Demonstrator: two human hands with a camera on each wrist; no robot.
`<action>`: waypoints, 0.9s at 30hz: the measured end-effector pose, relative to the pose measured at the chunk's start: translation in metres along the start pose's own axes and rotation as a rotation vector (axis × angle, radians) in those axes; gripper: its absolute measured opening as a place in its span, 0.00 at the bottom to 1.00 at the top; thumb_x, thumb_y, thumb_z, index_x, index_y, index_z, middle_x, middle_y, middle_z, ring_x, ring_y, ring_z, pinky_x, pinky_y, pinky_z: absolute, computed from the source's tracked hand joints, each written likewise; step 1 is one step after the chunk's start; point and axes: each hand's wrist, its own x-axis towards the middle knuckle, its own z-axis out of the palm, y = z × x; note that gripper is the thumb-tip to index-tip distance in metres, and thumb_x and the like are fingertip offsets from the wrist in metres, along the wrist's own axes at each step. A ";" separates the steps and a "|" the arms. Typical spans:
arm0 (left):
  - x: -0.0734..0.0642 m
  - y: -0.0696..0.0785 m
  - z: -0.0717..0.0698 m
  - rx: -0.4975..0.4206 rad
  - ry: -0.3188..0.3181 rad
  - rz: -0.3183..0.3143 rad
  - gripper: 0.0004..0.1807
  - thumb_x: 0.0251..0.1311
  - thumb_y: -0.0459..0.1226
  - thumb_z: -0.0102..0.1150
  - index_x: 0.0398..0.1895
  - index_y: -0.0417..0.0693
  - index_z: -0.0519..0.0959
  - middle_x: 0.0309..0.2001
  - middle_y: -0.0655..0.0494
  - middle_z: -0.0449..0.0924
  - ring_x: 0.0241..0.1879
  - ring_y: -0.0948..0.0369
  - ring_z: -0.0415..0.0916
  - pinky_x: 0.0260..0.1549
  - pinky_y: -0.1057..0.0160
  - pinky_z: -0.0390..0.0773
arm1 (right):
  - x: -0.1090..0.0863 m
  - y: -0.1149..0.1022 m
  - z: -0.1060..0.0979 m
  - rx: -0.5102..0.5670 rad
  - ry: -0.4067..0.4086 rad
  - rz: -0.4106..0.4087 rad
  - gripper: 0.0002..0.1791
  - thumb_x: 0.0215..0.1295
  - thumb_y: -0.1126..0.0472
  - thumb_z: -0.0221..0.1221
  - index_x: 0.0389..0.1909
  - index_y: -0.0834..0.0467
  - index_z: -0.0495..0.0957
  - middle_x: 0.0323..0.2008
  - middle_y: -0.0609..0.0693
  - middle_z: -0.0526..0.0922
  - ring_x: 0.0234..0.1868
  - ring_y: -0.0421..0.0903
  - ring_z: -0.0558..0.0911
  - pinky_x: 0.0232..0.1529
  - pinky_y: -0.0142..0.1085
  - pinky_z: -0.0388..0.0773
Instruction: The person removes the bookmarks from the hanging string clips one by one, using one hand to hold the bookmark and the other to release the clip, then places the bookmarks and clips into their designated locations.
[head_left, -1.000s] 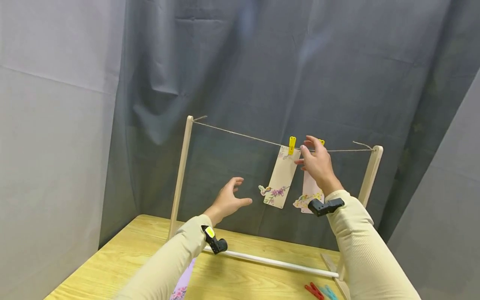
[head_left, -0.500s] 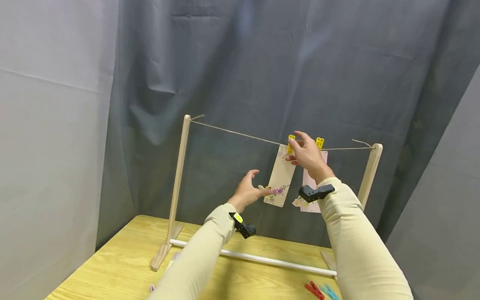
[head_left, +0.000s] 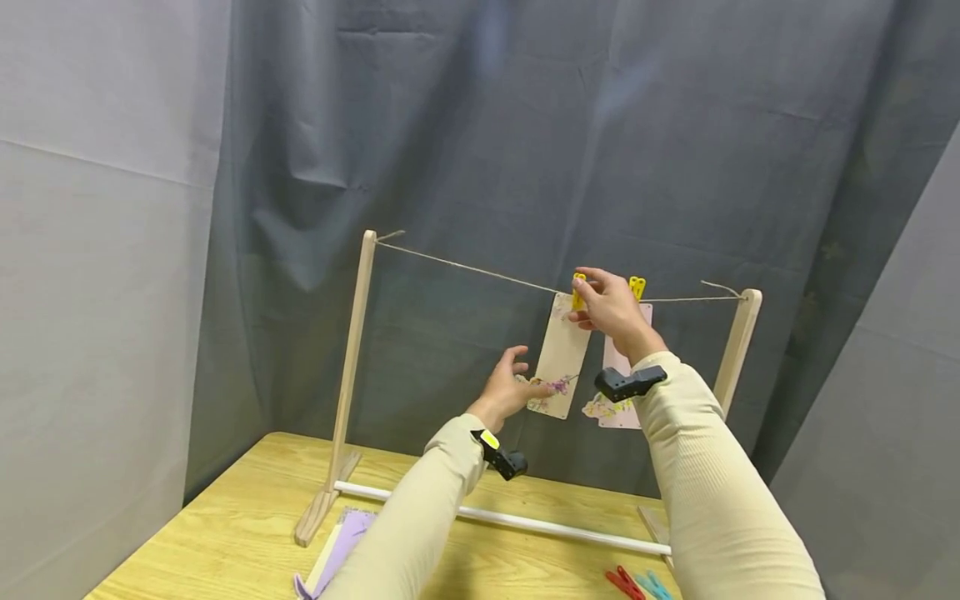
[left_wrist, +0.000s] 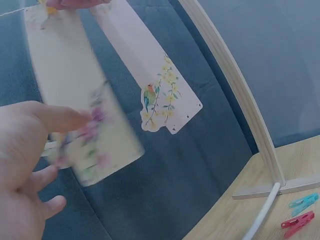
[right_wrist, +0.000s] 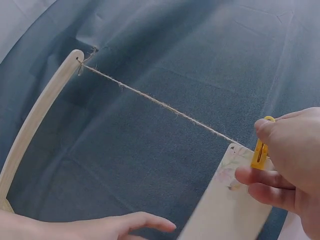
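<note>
On a string (head_left: pixel 465 267) hangs a cream bookmark (head_left: pixel 564 350) with purple blossoms, clipped by a yellow clothespin (right_wrist: pixel 259 156). My right hand (head_left: pixel 617 315) pinches that clothespin between thumb and fingers at the bookmark's top. My left hand (head_left: pixel 504 390) is by the bookmark's lower left edge, fingers loosely bent and thumb across the printed flowers; whether it touches I cannot tell. A pink bookmark (left_wrist: pixel 137 47) with a bird and yellow flowers hangs to the right, under another yellow clothespin (head_left: pixel 637 287), partly hidden by my right hand and wrist camera.
The string runs between two wooden posts (head_left: pixel 352 358) joined low down by a white rod (head_left: pixel 540 525). On the wooden table (head_left: pixel 217 517) lie a purple bookmark (head_left: pixel 348 537) at left, and a red clothespin (head_left: pixel 625 582) and a blue clothespin (head_left: pixel 654 585) at right. A grey curtain hangs behind.
My right hand has moved left from near the pink bookmark to the cream bookmark's clothespin and taken hold of it. My left hand has moved right, up to the cream bookmark's lower edge.
</note>
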 end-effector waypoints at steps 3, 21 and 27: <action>0.002 -0.001 0.004 -0.042 -0.023 -0.019 0.44 0.41 0.35 0.75 0.64 0.51 0.63 0.53 0.45 0.73 0.48 0.52 0.73 0.43 0.54 0.75 | 0.000 -0.001 -0.002 -0.001 0.001 -0.001 0.24 0.70 0.53 0.49 0.65 0.52 0.63 0.52 0.58 0.70 0.31 0.52 0.82 0.30 0.35 0.80; -0.003 -0.017 0.009 -0.276 -0.188 -0.019 0.11 0.56 0.25 0.59 0.42 0.41 0.80 0.34 0.48 0.77 0.26 0.52 0.80 0.23 0.54 0.81 | -0.005 0.000 -0.012 0.029 0.063 0.071 0.21 0.69 0.56 0.52 0.61 0.55 0.67 0.52 0.57 0.74 0.29 0.44 0.82 0.27 0.31 0.76; 0.000 -0.009 -0.016 -0.261 -0.166 -0.003 0.11 0.57 0.25 0.58 0.44 0.39 0.80 0.34 0.46 0.78 0.28 0.49 0.81 0.24 0.54 0.82 | 0.003 -0.013 0.005 0.043 0.098 0.001 0.20 0.68 0.58 0.53 0.59 0.60 0.68 0.49 0.58 0.77 0.30 0.46 0.82 0.24 0.30 0.73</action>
